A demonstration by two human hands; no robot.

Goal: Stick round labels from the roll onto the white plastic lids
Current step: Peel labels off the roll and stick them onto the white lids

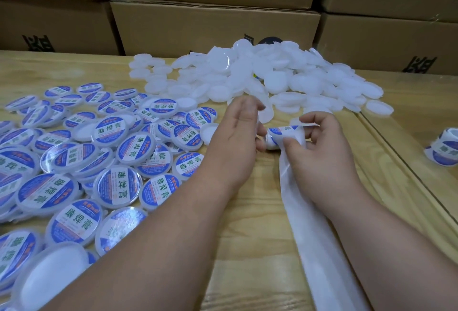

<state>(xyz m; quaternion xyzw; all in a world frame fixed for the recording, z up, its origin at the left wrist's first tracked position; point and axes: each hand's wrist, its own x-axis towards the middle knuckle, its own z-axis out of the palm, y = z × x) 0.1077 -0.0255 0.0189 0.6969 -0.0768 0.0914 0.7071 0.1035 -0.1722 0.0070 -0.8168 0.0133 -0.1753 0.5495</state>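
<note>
Two hands are busy in the middle of the wooden table here, both working the same label roll, which sits just above the tabletop between them. The right hand has its fingers curled around the roll's right end, thumb pressed onto the wrap, and a long strip of bare white backing paper trails from under it down toward the near edge of the table. The left hand comes in from the other side with its fingers bent and pinching at the roll's left end; it looks like there's also a white lid tucked behind those fingers, but it's mostly hidden so I can't say for sure. Off to the left is a big spread of already labelled lids, blue and white round stickers with green characters, a few lying plain side up. Further back, past the hands, a heap of plain white lids is piled up with no stickers. A second roll of labels sits well apart at the far right. Stacked cardboard boxes run along the back behind the table
</note>
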